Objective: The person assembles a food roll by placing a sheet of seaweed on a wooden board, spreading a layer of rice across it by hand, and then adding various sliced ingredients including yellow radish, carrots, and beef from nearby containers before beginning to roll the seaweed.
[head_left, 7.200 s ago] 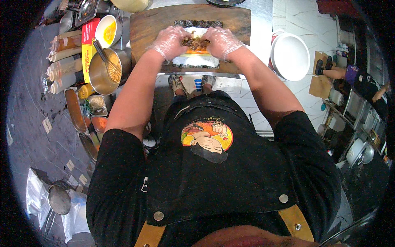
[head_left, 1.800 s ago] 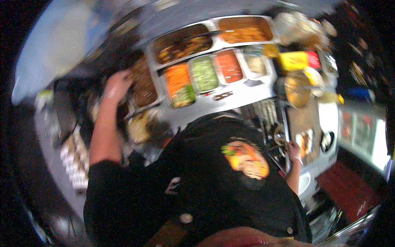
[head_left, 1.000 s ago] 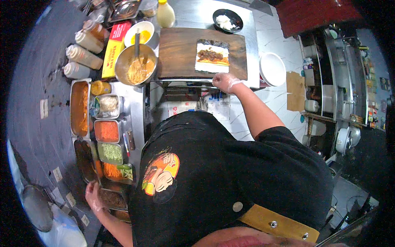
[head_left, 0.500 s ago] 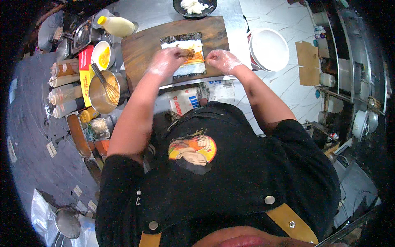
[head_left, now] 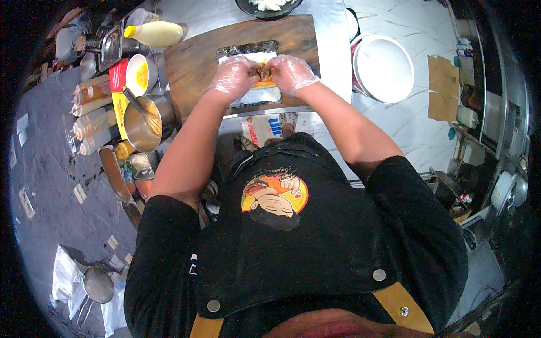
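Note:
A dark seaweed sheet (head_left: 248,48) spread with white rice (head_left: 248,97) lies on a wooden board (head_left: 194,62). Across the rice runs a band of orange and yellow filling (head_left: 265,84). Over that band, brown cooked meat (head_left: 261,72) is pinched between my two hands, both in clear plastic gloves. My left hand (head_left: 234,77) has its fingers closed at the meat's left end. From the other side my right hand (head_left: 293,74) closes its fingertips on the right end. Parts of the sheet and filling are covered by my hands.
Left of the board stand a metal bowl (head_left: 134,130) with a whisk, a white bowl (head_left: 133,79) with yellow contents, a capped bottle (head_left: 155,34) and several squeeze bottles (head_left: 90,110). A black plate (head_left: 242,7) of rice sits beyond it. At right is a white lidded bucket (head_left: 386,67).
My right hand has moved left, from the sheet's right edge to the meat. Both hands now meet over the filling. The whole view has shifted slightly.

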Available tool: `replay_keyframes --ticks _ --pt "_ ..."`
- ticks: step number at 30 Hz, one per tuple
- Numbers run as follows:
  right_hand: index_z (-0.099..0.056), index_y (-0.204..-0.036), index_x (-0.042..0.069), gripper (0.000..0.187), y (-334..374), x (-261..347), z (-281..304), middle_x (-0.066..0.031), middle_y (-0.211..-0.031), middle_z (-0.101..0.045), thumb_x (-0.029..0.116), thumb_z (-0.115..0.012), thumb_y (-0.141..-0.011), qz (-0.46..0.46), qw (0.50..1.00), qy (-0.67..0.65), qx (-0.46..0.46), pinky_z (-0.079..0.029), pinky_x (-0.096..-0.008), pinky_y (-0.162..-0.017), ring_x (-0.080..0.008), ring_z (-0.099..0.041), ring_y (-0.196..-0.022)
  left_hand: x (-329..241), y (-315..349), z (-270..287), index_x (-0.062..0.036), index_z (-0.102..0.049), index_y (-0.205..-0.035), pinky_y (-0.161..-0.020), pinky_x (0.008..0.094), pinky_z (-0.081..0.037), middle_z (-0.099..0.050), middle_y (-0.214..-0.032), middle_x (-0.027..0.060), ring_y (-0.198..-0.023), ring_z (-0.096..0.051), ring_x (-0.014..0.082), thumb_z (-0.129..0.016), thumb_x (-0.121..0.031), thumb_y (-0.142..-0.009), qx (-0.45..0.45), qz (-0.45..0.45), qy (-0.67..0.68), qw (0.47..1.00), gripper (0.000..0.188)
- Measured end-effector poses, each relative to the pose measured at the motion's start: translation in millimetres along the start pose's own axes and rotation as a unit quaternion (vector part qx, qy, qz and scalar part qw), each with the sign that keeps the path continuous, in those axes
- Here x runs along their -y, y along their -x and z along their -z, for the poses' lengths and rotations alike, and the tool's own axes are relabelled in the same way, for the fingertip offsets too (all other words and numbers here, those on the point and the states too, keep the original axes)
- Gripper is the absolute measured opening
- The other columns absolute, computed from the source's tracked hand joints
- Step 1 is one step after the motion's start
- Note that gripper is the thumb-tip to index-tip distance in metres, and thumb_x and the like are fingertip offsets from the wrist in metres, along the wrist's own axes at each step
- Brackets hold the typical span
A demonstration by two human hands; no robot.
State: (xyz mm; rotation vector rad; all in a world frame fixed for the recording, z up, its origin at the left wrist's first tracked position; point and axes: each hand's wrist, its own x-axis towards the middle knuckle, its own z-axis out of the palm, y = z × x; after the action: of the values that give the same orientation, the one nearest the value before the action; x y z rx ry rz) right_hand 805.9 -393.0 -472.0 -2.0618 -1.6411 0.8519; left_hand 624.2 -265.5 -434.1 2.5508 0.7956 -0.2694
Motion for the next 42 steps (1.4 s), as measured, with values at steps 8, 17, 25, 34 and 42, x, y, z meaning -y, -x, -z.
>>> replay_keyframes --ticks 8,17,25,34,42 --pt "-0.078 -0.129 0.010 0.038 2 -19 4 -0.0182 -0.123 -0.076 0.017 -0.073 -0.092 0.058 0.997 -0.047 -0.007 -0.060 -0.0490 -0.099 -0.0389 -0.074 -0.110 -8 -2 -15 -0.0143 -0.084 -0.122 -0.101 0.0523 -0.056 -0.078 -0.112 0.0145 -0.110 -0.072 0.0382 -0.083 -0.038 -0.093 -0.067 -0.011 0.011 0.998 0.037" --pt "-0.079 -0.126 0.011 0.035 -1 -15 5 -0.0172 -0.108 -0.076 0.022 -0.076 -0.093 0.080 0.996 -0.026 -0.016 -0.060 -0.0503 -0.093 -0.0380 -0.075 -0.105 -1 0 -5 -0.0155 -0.083 -0.126 -0.109 0.0526 -0.053 -0.078 -0.123 0.0129 -0.122 -0.069 0.0368 -0.078 -0.031 -0.090 -0.036 -0.011 0.031 0.999 0.039" --pt "-0.081 -0.117 0.011 0.028 -10 -15 4 -0.0162 -0.110 -0.076 0.026 -0.078 -0.094 0.121 0.992 0.039 -0.019 -0.060 -0.0496 -0.095 -0.0377 -0.074 -0.107 45 10 12 -0.0173 -0.083 -0.130 -0.113 0.0527 -0.052 -0.077 -0.130 0.0146 -0.127 -0.068 0.0378 -0.079 -0.040 -0.089 -0.006 0.026 -0.013 1.000 0.047" --pt "-0.080 -0.114 0.013 0.026 -9 -2 5 -0.0159 -0.114 -0.074 0.029 -0.077 -0.094 0.142 0.988 0.061 -0.020 -0.058 -0.0534 -0.099 -0.0374 -0.072 -0.115 25 18 5 -0.0155 -0.084 -0.125 -0.112 0.0509 -0.050 -0.078 -0.124 0.0119 -0.127 -0.068 0.0340 -0.082 -0.043 -0.092 -0.038 0.048 -0.006 0.998 0.042" --pt "-0.083 -0.109 0.015 0.021 -22 18 5 -0.0139 -0.113 -0.076 0.025 -0.076 -0.091 0.174 0.980 0.095 0.001 -0.060 -0.0558 -0.096 -0.0362 -0.072 -0.114 20 85 21 -0.0049 -0.080 -0.117 -0.093 0.0374 -0.059 -0.077 -0.100 0.0069 -0.099 -0.074 0.0204 -0.082 -0.030 -0.100 -0.134 0.204 0.393 0.887 0.030"
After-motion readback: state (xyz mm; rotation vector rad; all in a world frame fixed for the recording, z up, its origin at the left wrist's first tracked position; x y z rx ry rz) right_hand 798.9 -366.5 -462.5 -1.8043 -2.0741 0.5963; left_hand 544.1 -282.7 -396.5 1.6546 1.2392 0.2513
